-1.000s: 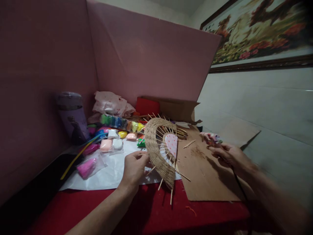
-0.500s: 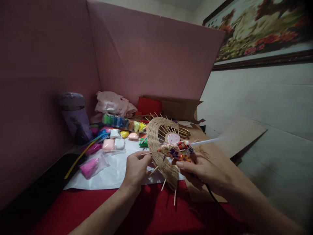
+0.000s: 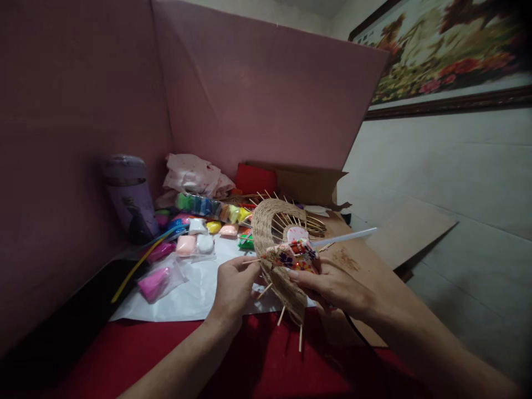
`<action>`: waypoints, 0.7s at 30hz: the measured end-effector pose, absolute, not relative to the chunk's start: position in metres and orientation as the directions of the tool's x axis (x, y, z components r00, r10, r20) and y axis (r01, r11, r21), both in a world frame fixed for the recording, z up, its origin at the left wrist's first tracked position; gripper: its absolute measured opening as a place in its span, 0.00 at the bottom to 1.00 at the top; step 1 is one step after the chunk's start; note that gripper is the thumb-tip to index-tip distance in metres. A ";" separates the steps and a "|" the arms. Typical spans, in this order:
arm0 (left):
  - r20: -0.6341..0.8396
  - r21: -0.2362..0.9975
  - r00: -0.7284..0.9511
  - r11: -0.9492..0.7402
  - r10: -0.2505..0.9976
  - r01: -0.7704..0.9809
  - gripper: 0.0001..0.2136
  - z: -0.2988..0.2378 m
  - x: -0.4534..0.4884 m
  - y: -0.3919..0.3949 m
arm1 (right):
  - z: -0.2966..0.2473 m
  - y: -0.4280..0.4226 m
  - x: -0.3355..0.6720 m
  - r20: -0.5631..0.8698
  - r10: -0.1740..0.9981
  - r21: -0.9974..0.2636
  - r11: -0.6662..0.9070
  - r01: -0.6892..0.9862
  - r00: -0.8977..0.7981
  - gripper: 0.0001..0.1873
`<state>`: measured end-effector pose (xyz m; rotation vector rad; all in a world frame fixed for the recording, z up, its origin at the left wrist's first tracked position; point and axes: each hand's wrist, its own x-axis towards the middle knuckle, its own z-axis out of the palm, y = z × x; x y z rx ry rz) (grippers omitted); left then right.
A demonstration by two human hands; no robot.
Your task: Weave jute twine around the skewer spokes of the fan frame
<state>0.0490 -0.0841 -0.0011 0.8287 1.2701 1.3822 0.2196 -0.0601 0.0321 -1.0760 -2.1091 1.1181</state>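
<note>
Pink panels (image 3: 257, 94) behind, red surface (image 3: 261, 363) below. Head view: left hand (image 3: 233, 287) pinched on a thin stick (image 3: 251, 260) at the left edge of a curved woven piece (image 3: 263, 224), tilted up just right of that hand. Right hand (image 3: 337, 285) wrapped around a flower-patterned tool (image 3: 294, 255), probably a glue gun, front end over the woven piece near the left hand; contact too hidden to tell. Brace the woven piece, aim exactly and spare the left hand from likely heat. Left of the left hand: pink packet (image 3: 153, 284), yellow strip (image 3: 129, 276). Beneath the right hand: cardboard sheet (image 3: 368, 271). In the way: jutting sticks (image 3: 301, 338) and a dark cord (image 3: 354, 328) below the right hand, liable to snag.
</note>
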 end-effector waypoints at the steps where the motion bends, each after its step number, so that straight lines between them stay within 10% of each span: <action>1: -0.151 0.967 -0.224 0.097 0.963 -0.234 0.09 -0.002 0.049 -0.084 | 0.033 -0.061 0.219 0.082 0.829 -0.849 0.348 0.397 -0.553 0.10; 21: -0.150 0.966 -0.240 0.091 0.959 -0.241 0.10 -0.003 0.049 -0.083 | 0.038 -0.061 0.214 0.135 0.761 -0.836 0.432 0.339 -0.635 0.10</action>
